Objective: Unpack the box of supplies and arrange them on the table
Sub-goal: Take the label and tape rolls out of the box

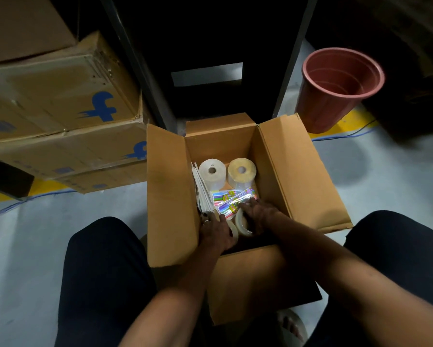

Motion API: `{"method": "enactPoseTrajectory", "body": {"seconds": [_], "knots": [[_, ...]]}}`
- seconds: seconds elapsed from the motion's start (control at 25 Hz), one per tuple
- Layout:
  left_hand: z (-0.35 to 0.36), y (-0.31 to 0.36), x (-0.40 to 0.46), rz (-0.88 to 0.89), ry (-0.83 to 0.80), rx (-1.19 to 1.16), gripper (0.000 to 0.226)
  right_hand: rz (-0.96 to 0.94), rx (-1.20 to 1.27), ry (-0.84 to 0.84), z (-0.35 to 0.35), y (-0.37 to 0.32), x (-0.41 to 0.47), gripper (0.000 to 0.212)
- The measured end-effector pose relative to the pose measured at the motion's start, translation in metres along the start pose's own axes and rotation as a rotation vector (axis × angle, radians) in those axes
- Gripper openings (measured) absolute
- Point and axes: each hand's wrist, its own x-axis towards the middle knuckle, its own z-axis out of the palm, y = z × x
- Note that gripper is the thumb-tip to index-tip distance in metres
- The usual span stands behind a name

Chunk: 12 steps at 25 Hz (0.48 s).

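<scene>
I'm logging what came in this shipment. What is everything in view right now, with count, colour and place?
Open box: one, brown cardboard, on the floor between the knees.
Label rolls: two, one white and one yellowish, at the far end inside the open box.
Paper sheets: one white stack, leaning on the left inner wall.
Pen packs: multicoloured, clear wrap, mid-box; count unclear.
Tape rolls: two seen, clear, near end, under the hands.
Stacked boxes: at least three, brown with blue logos, left.
Bucket: one, reddish, tilted, right of the open box.
Cables: blue, on the grey floor.
Left hand: in the open box by the paper sheets.
Right hand: on a tape roll.
</scene>
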Motion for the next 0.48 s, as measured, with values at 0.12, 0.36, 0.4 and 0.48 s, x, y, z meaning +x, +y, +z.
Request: {"method": "enactPoseTrajectory", "body": {"seconds": [0.12,0.36,0.4,0.48], "knots": [[0.005,-0.001,0.006,0.002,-0.032,-0.012,0.091,-0.005,-0.07,0.025,0.009,0.001,0.002,0.102],[0.004,-0.006,0.014,0.055,-0.084,0.156,0.089,-0.009,-0.155,0.008,0.011,0.0,0.005,0.099],[0.004,-0.006,0.014,0.066,-0.079,0.187,0.089,-0.012,-0.146,0.016,0.011,0.0,0.005,0.097],[0.003,-0.006,0.017,0.088,-0.064,0.241,0.088,-0.01,-0.143,0.026,0.009,0.0,0.006,0.096]]}}
